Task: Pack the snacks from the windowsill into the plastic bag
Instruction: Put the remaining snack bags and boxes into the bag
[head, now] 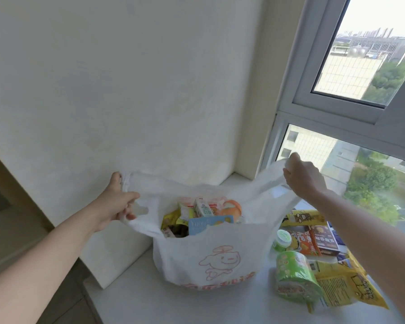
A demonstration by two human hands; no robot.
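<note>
A white plastic bag with a red cartoon print stands on the windowsill, its mouth pulled wide. My left hand grips the left handle. My right hand grips the right handle, raised near the window. Several snacks fill the bag: small cartons, yellow packets, an orange pack and a blue one. On the sill to the right lie a green cup of noodles, a small green tub, yellow bags, an orange packet and a dark box.
A white wall rises behind the bag, meeting the window frame at the corner. The glass runs along the right. Left of the sill the floor drops away beside a beige ledge.
</note>
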